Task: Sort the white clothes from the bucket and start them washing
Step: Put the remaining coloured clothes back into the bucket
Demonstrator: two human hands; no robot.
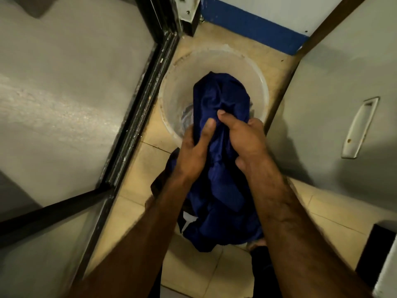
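Beyond your fingertips, the blue garment (219,100) hides most of the bucket's (171,82) inside. Left of your left hand's (193,151) fingers, a pale cloth (186,117) is too blurred to identify. Your right hand's (245,138) fingers mostly vanish into folds.

garment (217,117): dark blue, plain, centre | bucket (171,91): translucent white | floor (148,168): cream tiles | wall stripe (253,29): blue, upper right | door frame (137,108): black, left

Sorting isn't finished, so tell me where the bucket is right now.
Head view, upper centre: the bucket stands on the tiled floor between the glass panel at left and the grey door at right, partly under the blue garment.
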